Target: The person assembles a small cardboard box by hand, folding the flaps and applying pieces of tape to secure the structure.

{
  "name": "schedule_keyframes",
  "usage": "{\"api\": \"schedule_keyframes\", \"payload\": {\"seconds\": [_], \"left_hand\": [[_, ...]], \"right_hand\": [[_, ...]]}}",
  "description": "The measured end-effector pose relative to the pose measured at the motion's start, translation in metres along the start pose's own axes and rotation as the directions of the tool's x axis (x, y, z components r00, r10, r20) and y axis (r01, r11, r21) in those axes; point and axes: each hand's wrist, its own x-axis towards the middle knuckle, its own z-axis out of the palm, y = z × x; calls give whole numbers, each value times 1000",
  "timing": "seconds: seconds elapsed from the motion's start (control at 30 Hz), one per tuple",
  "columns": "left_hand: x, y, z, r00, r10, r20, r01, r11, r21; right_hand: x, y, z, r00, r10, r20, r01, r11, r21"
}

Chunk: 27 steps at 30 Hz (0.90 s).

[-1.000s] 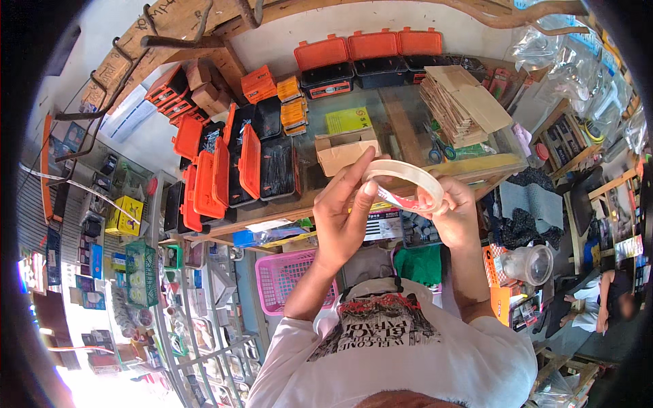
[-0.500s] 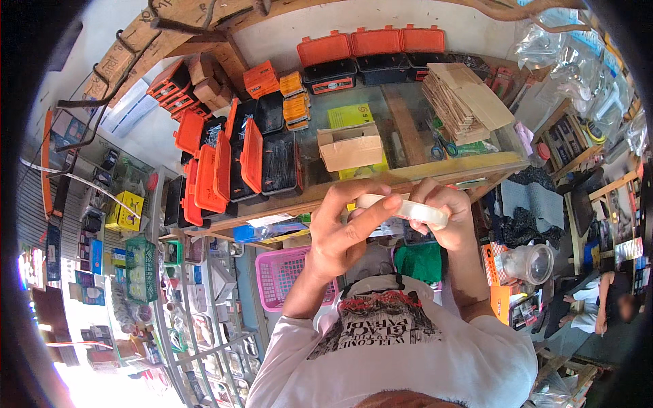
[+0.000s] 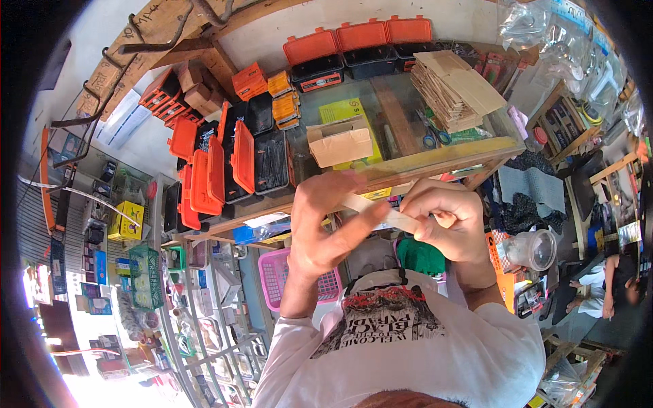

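A pale strip of tape (image 3: 401, 221) runs slantwise between my two hands, in front of the counter's near edge. My left hand (image 3: 320, 224) is closed on its left end; these fingers are smeared by motion, and any roll in them is hidden. Pinched at the strip's right end, my right hand (image 3: 449, 221) has its thumb pressed over the tape and its fingers curled. Just beyond the hands, an open small cardboard box (image 3: 340, 143) stands on the glass-topped counter (image 3: 326, 102), partly over a yellow-green packet (image 3: 371, 149).
Black cases with orange lids (image 3: 211, 177) crowd the counter's left. Flattened cardboard (image 3: 452, 92) is stacked at the right, beside blue-handled scissors (image 3: 435, 138). Below the counter are a pink basket (image 3: 275, 279) and green cloth (image 3: 418, 257). Another person (image 3: 602, 289) sits far right.
The pale tape roll held between both hands has given way to a strip stretched between them. My left hand has turned and shifted slightly left; my right hand has moved slightly right.
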Motion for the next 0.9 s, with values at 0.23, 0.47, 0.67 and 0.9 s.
{"api": "schedule_keyframes", "payload": {"seconds": [0.23,0.47,0.67,0.9], "left_hand": [[0,8,-1,1000,-1,24,3,998,-56],[-4,12,-1,998,5,-70,-16,987,-159],[9,24,-13,985,-163,52,171,959,-227],[25,29,-36,962,51,267,-42,998,-41]], "right_hand": [[3,-15,-1,998,-18,64,20,999,-26],[7,-15,-2,993,-99,58,99,995,11],[16,-34,-10,988,-58,146,76,989,-126],[31,-28,-13,946,-228,231,262,957,-125]]}}
